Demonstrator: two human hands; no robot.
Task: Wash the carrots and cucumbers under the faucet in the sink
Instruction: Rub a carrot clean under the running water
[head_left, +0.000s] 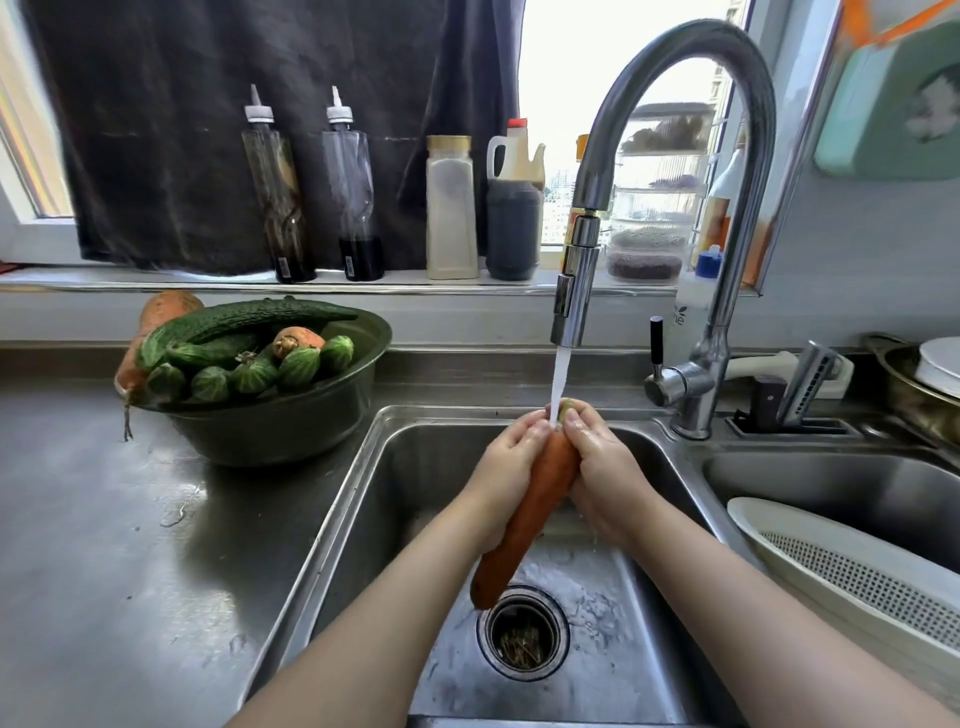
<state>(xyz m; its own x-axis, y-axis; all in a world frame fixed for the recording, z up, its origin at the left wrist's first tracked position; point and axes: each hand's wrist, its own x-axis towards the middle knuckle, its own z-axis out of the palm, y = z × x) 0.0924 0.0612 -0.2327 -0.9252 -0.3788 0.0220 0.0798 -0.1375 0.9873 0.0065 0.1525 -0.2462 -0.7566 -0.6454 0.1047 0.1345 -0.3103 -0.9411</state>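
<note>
Orange carrot (530, 514) slanted over sink (415, 467), tip toward 7 o'clock, top under faucet (574, 291) stream. Upper half gripped between left hand (511, 467) and right hand (602, 478), fingers curled round it. Bowl (291, 426) of cucumbers (260, 317) at 10 o'clock.

window (571, 62): bright daylight | dark curtain (208, 104) | bottles (278, 197) on sill (156, 278) | steel counter (104, 519)
</note>
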